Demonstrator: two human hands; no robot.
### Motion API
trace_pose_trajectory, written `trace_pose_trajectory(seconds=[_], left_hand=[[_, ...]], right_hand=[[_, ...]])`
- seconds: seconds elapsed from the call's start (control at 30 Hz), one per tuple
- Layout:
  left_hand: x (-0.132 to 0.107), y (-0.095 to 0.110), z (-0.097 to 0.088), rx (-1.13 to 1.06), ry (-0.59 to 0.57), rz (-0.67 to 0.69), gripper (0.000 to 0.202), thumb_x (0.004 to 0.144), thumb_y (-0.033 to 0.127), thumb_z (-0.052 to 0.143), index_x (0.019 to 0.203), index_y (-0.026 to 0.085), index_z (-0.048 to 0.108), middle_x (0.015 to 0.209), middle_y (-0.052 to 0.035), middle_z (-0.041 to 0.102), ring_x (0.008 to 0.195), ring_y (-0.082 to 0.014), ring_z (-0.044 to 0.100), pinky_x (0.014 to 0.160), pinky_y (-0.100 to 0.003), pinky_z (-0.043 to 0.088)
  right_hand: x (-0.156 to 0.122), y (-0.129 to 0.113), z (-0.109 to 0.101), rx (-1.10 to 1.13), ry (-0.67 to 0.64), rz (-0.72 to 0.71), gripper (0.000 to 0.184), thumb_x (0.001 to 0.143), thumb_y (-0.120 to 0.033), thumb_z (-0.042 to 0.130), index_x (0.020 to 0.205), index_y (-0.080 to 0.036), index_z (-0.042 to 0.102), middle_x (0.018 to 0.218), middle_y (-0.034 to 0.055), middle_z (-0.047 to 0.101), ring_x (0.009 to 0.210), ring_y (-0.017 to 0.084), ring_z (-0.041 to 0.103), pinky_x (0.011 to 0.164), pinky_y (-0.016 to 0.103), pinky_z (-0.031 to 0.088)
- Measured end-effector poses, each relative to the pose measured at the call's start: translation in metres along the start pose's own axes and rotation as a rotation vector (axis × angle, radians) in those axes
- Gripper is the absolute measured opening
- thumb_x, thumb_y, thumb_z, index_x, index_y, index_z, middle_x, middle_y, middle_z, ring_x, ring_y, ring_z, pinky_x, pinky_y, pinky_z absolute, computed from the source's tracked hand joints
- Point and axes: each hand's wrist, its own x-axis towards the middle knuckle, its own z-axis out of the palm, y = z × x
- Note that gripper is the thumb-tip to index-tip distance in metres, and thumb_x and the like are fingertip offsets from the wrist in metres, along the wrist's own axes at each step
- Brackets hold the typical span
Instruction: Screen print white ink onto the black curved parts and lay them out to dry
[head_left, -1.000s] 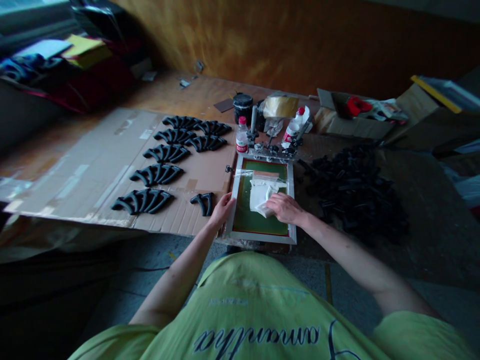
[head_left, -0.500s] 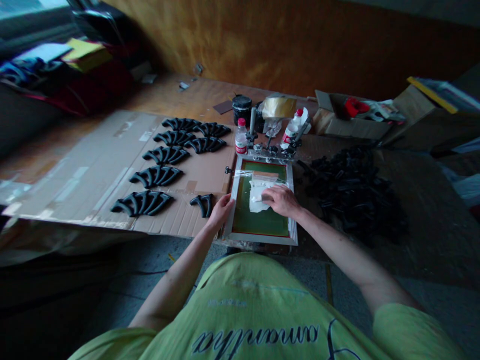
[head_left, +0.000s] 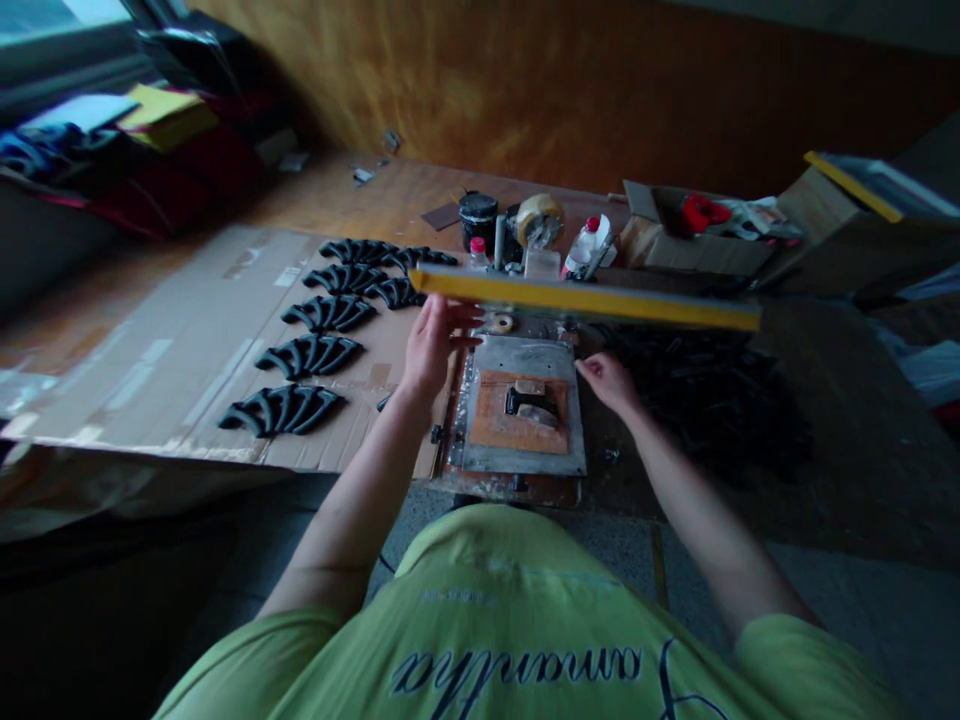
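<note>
A screen-printing frame [head_left: 592, 297] is tilted up at the back, its yellow front edge facing me. My left hand [head_left: 433, 345] is under the left end of that edge. Its fingers are apart, with the fingertips at the frame. Below the frame lies a grey plate [head_left: 491, 462] with an orange-brown board [head_left: 491, 425] on it. A black curved plastic piece [head_left: 531, 402] rests in the middle of the board between small blocks. Just right of the plate is my right hand [head_left: 609, 382], fingers drawn together, with nothing visible in them. The screen's face and the squeegee are hidden.
Rows of black curved pieces [head_left: 307, 355] lie on cardboard [head_left: 180, 370] at left. A dark heap of similar pieces [head_left: 720, 400] covers the right side. Behind the frame stand a black tub [head_left: 478, 215], a tape roll [head_left: 541, 215], bottles [head_left: 583, 248] and an open carton [head_left: 652, 235].
The screen frame has swung up from flat, uncovering the plate and black piece. My left hand has risen with it. My right hand has left the squeegee and moved right, beside the plate.
</note>
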Motion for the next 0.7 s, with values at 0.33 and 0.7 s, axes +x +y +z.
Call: trace_pose_trajectory(seconds=[0.33, 0.7], left_hand=[[-0.090, -0.078, 0.015, 0.042, -0.212, -0.759, 0.059, 0.078, 0.070, 0.061, 0.104, 0.017, 0.063, 0.096, -0.0171, 0.073, 0.082, -0.0276, 0.071, 0.054, -0.031, 0.055], [-0.086, -0.123, -0.109, 0.285, 0.336, -0.654, 0.032, 0.095, 0.046, 0.045, 0.097, 0.015, 0.054, 0.077, -0.0067, 0.069, 0.057, -0.0158, 0.067, 0.055, -0.026, 0.054]], right_hand=[[-0.062, -0.093, 0.057, -0.227, -0.231, 0.068, 0.020, 0.099, -0.033, 0.049, 0.098, -0.016, 0.060, 0.096, 0.0132, 0.068, 0.094, 0.024, 0.059, 0.078, 0.032, 0.043], [-0.070, 0.009, -0.013, -0.422, -0.087, 0.129, 0.023, 0.093, -0.014, 0.049, 0.109, -0.017, 0.066, 0.110, 0.0129, 0.062, 0.107, 0.025, 0.051, 0.088, 0.034, 0.039]])
